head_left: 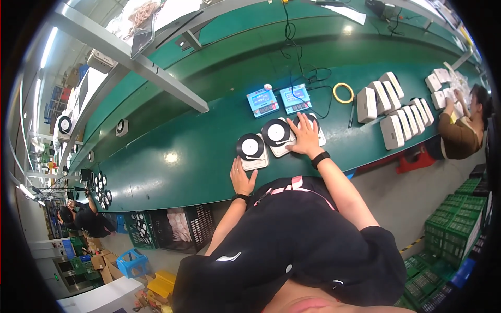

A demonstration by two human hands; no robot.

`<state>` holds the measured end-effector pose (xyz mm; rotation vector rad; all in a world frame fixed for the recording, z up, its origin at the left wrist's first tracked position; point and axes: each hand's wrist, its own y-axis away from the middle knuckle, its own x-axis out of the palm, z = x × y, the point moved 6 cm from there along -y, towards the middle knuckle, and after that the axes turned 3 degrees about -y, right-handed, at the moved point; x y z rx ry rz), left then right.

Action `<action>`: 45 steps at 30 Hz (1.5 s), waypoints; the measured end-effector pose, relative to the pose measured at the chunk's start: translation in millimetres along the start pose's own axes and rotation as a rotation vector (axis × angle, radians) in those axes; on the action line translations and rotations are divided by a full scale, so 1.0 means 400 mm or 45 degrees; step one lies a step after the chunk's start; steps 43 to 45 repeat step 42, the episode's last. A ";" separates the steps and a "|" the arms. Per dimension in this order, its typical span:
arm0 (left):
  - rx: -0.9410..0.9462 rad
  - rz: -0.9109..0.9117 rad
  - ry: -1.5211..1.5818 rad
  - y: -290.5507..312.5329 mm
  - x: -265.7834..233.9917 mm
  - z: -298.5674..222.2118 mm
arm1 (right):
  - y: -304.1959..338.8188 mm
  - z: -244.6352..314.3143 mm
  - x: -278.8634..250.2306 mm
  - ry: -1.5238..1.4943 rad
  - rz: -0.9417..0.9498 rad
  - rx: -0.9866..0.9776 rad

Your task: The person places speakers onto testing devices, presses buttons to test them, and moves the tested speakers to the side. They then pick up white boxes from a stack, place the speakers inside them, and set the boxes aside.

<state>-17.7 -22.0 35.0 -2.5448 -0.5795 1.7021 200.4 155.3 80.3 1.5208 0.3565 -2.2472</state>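
Three small white record players with black discs stand side by side on the green bench: a left one (pixel 251 147), a middle one (pixel 275 132) and a right one (pixel 321 136). My left hand (pixel 241 178) rests at the near left edge of the left player, fingers stretched out, thumb apart. My right hand (pixel 307 138) reaches over the right player with fingers spread, hiding much of its disc. Its thumb side lies by the tonearm of the middle player. Just beyond them sit two blue test boxes with lit screens, a left box (pixel 263 102) and a right box (pixel 295 99).
Yellow tape ring (pixel 343 93), pen (pixel 351 116) and black cables (pixel 317 74) lie behind on the right. Rows of white boxed units (pixel 392 132) stand further right, near a co-worker (pixel 464 130). Loose discs (pixel 102 190) are at the far left; crates (pixel 183 229) stand below the bench.
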 end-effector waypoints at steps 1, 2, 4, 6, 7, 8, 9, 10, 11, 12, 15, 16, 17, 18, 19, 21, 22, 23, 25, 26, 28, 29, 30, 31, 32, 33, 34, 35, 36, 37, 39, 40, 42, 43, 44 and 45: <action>-0.003 0.002 0.001 0.000 0.000 0.001 | 0.001 0.007 -0.006 -0.017 -0.021 0.024; -0.006 0.005 0.003 -0.001 0.001 0.002 | 0.003 0.010 -0.010 -0.035 -0.043 0.048; -0.003 -0.001 0.000 -0.005 0.001 0.003 | 0.009 0.028 -0.008 -0.159 -0.045 -0.120; -0.001 0.000 -0.005 -0.001 0.000 0.004 | 0.032 0.061 -0.005 -0.408 -0.038 -0.451; -0.002 0.001 -0.007 0.000 0.000 0.005 | 0.041 0.061 0.000 -0.410 -0.036 -0.451; -0.002 0.006 -0.006 0.000 0.002 0.005 | 0.055 0.072 0.010 -0.436 0.026 -0.549; -0.001 0.012 -0.004 0.001 0.003 0.005 | 0.069 0.082 0.019 -0.461 0.089 -0.647; 0.000 0.017 -0.003 0.000 0.005 0.006 | 0.077 0.096 0.021 -0.485 0.151 -0.744; 0.001 0.018 -0.005 -0.001 0.006 0.006 | 0.075 0.098 0.018 -0.487 0.150 -0.744; 0.008 0.010 0.002 -0.001 0.005 0.006 | 0.073 0.098 0.014 -0.467 0.131 -0.738; 0.024 -0.007 0.013 -0.005 0.006 0.011 | 0.070 0.097 0.008 -0.428 0.091 -0.725; -0.035 -0.002 0.082 -0.008 0.009 0.021 | 0.073 0.093 0.008 -0.467 0.074 -0.722; -0.095 0.002 0.151 -0.010 0.013 0.032 | 0.075 0.090 0.007 -0.506 0.057 -0.719; -0.156 0.006 0.220 -0.010 0.016 0.042 | 0.076 0.087 0.007 -0.544 0.041 -0.717; -0.158 0.004 0.219 -0.017 0.020 0.047 | 0.074 0.085 0.010 -0.546 0.042 -0.720; -0.308 -0.002 0.417 -0.038 0.020 0.057 | 0.074 0.084 0.011 -0.538 0.027 -0.714; -0.381 -0.006 0.519 -0.047 0.023 0.057 | 0.074 0.080 0.009 -0.530 0.019 -0.710; -0.389 -0.006 0.522 -0.051 0.021 0.049 | 0.075 0.079 0.010 -0.528 0.027 -0.712; -0.411 -0.018 0.437 -0.055 0.015 0.038 | 0.076 0.080 0.010 -0.537 0.038 -0.723; -0.422 -0.025 0.396 -0.056 0.013 0.034 | 0.077 0.081 0.008 -0.541 0.043 -0.730; -0.426 -0.034 0.370 -0.058 0.011 0.025 | 0.076 0.080 0.010 -0.539 0.048 -0.738; -0.423 -0.040 0.339 -0.059 0.009 0.020 | 0.076 0.080 0.011 -0.543 0.046 -0.744; -0.423 -0.050 0.305 -0.060 0.005 0.017 | 0.074 0.081 0.011 -0.549 0.045 -0.754; -0.433 -0.055 0.309 -0.060 0.003 0.014 | 0.074 0.083 0.012 -0.545 0.053 -0.761; -0.438 -0.051 0.306 -0.061 0.002 0.012 | 0.074 0.084 0.014 -0.517 0.050 -0.762; -0.443 -0.047 0.302 -0.062 0.000 0.009 | 0.075 0.085 0.015 -0.489 0.045 -0.762; -0.446 -0.043 0.299 -0.065 0.000 0.004 | 0.074 0.084 0.015 -0.461 0.040 -0.762; -0.453 -0.044 0.299 -0.066 0.000 0.004 | 0.073 0.087 0.015 -0.461 0.046 -0.766; -0.457 -0.046 0.295 -0.068 0.001 0.002 | 0.070 0.088 0.011 -0.441 0.027 -0.767; -0.459 -0.048 0.291 -0.072 0.001 -0.001 | 0.067 0.089 0.006 -0.421 0.007 -0.768; -0.458 -0.051 0.287 -0.072 -0.005 -0.005 | 0.068 0.094 0.000 -0.400 -0.016 -0.768; -0.464 -0.033 0.282 -0.070 -0.002 -0.001 | 0.068 0.095 0.002 -0.397 0.014 -0.757; -0.473 0.003 0.271 -0.058 0.000 0.007 | 0.075 0.100 0.008 -0.393 0.072 -0.732; -0.473 0.003 0.271 -0.058 0.000 0.007 | 0.075 0.100 0.008 -0.393 0.072 -0.732; -0.473 0.003 0.271 -0.058 0.000 0.007 | 0.075 0.100 0.008 -0.393 0.072 -0.732; -0.473 0.003 0.271 -0.058 0.000 0.007 | 0.075 0.100 0.008 -0.393 0.072 -0.732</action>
